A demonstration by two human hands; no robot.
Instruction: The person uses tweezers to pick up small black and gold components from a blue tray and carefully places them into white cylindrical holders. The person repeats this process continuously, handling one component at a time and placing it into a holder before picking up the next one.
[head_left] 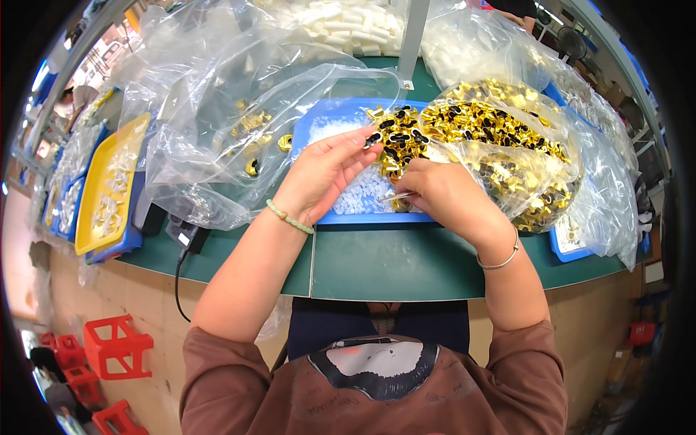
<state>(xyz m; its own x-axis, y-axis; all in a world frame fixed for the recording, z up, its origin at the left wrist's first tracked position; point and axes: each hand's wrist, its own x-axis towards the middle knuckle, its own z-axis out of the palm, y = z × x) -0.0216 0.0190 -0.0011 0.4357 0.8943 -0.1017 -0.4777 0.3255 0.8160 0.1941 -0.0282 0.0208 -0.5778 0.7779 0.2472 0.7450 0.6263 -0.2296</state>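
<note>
The left hand [326, 172] pinches a small black-and-gold piece [373, 140] between thumb and fingertips, above the blue tray [362, 218]. The right hand [446, 190] is low by the tray's near edge, fingers closed on a slim pale thing [397, 196] — its kind I cannot make out. Step in hand, as I judge it: handling one piece at a time; the next move calls for keeping the left pinch steady. White bits [361, 193] and a gold-and-black heap [403, 138] lie in the tray. A bulging bag of gold pieces [500, 127] crowds its right edge, a loose clear bag [192, 109] its left — open room lies toward the front edge of the green counter [377, 261].
</note>
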